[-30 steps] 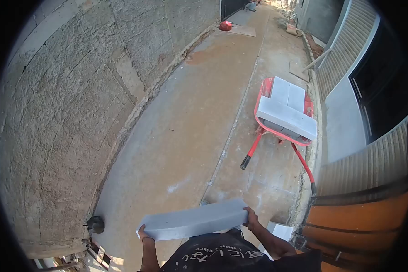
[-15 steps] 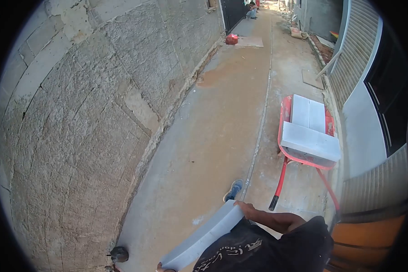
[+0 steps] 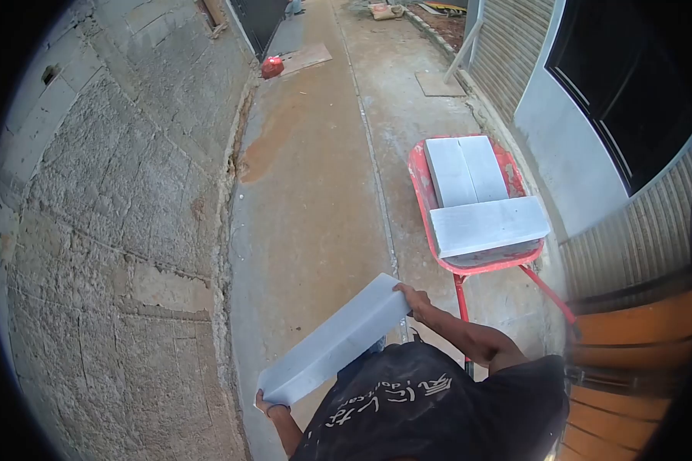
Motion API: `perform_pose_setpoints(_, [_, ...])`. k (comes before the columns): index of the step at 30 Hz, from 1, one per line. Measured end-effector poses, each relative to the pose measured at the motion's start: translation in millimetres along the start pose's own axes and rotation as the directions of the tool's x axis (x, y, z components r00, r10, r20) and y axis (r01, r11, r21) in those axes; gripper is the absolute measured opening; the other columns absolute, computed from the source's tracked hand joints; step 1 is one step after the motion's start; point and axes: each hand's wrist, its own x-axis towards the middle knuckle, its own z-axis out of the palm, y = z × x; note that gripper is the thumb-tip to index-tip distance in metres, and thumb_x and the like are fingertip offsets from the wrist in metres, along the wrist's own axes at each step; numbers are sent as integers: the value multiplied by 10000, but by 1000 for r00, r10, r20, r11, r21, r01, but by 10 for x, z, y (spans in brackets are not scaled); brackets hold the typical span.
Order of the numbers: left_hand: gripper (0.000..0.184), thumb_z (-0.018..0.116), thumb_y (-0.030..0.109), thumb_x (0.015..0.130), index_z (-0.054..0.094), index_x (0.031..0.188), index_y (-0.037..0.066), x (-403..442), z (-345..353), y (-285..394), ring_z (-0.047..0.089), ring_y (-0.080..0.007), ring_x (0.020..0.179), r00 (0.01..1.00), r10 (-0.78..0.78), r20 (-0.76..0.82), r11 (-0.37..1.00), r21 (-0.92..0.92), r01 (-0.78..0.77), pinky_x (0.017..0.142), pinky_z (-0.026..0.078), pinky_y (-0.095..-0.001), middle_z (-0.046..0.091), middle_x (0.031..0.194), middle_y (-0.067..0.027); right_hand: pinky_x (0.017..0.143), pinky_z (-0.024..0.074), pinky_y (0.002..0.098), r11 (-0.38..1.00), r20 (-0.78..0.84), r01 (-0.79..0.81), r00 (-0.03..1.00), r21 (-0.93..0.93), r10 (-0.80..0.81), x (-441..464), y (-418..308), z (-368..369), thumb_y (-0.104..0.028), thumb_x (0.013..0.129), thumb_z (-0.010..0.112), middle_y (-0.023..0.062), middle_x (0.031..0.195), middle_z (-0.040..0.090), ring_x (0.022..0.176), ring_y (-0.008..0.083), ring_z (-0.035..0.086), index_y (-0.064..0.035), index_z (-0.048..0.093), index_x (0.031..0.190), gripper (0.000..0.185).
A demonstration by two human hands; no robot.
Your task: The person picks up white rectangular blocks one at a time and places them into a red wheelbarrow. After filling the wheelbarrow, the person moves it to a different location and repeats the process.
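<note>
A long white lightweight concrete block (image 3: 332, 338) is held slantwise in front of my body. Its near left end rests in my left hand (image 3: 271, 404), whose fingers curl round the lower corner. At the far right end, my right hand (image 3: 414, 300) grips the block's edge. A red wheelbarrow (image 3: 417, 180) stands ahead to the right. Inside it, two white blocks (image 3: 465, 167) lie side by side lengthwise, and another white block (image 3: 490, 224) lies crosswise nearest the handles.
A rough grey wall (image 3: 131, 230) runs along the left of the concrete path (image 3: 307, 223). Farther up sit a red bag (image 3: 271, 67) and a flat board (image 3: 307, 58). On the right are a ribbed wall (image 3: 511, 50), a dark window (image 3: 623, 84) and orange slats (image 3: 638, 330).
My view has turned right and down, so the wheelbarrow appears farther left. The held block has come up and fully into view, with both hands still on it.
</note>
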Motion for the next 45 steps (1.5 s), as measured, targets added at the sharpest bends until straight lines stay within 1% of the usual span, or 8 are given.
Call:
perform_pose_setpoints(7, [575,622,312,629,551,1128,34,192,3243,356,553,-333,962,952,-68,300,983,181,14,828,447,-438,576,1111,-134,680,481,388,956,-215,75,976,282,-13,937,-1244,-296,-386,591,718,192,998,568,821,271,592,126,519,1060,722])
perform_pose_setpoints(11, [538,640,268,616,569,1088,19,552,4923,305,559,-322,936,953,-109,283,954,299,20,831,449,-413,582,1086,-133,714,467,413,898,-283,69,957,435,64,1072,-1892,-281,-376,625,684,140,1020,545,887,264,572,7,467,1168,699])
perform_pose_setpoints(17, [479,685,182,581,598,1002,-29,248,7051,-156,566,-315,902,947,-149,285,900,437,10,825,454,-394,593,1033,-137,715,452,446,800,-405,85,891,594,206,1632,-2395,-599,-356,641,664,128,1060,523,911,276,556,-19,441,1196,687])
perform_pose_setpoints(23, [506,721,153,559,586,999,-58,83,8516,-838,576,-311,874,885,-266,383,797,604,-22,812,460,-401,607,995,-145,716,463,457,645,-466,229,856,729,223,1519,-2932,-904,-335,661,670,146,1077,526,908,290,569,6,435,1208,686])
perform_pose_setpoints(25, [532,708,171,592,564,1056,-46,-185,8852,-1086,567,-320,910,866,-315,389,751,660,-23,835,450,-412,594,1039,-151,716,467,456,555,-420,224,872,801,253,1816,-2897,-1234,-331,673,666,152,1083,521,932,301,561,11,437,1194,664])
perform_pose_setpoints(28, [550,617,318,698,511,1166,50,-386,9186,-1550,547,-329,1001,814,-457,360,631,776,11,865,444,-474,550,1151,-135,763,449,465,644,-471,159,811,748,347,2068,-3115,-1792,-373,653,676,151,1069,517,949,305,550,1,430,1195,703])
perform_pose_setpoints(33, [537,625,376,700,524,1167,131,-1061,9473,-2365,552,-301,1008,774,-548,316,582,809,82,838,457,-467,562,1149,-77,775,443,454,743,-569,72,693,665,442,2584,-3876,-2934,-401,624,690,136,1049,523,933,284,548,-12,454,1169,710])
perform_pose_setpoints(45, [520,639,388,714,528,1194,225,-2410,9975,-4757,504,-307,1103,745,-653,133,607,681,410,888,403,-518,546,1207,-28,676,452,392,922,-614,77,766,379,189,4362,-4866,-5950,-482,590,663,117,906,610,797,254,588,-7,606,1013,639])
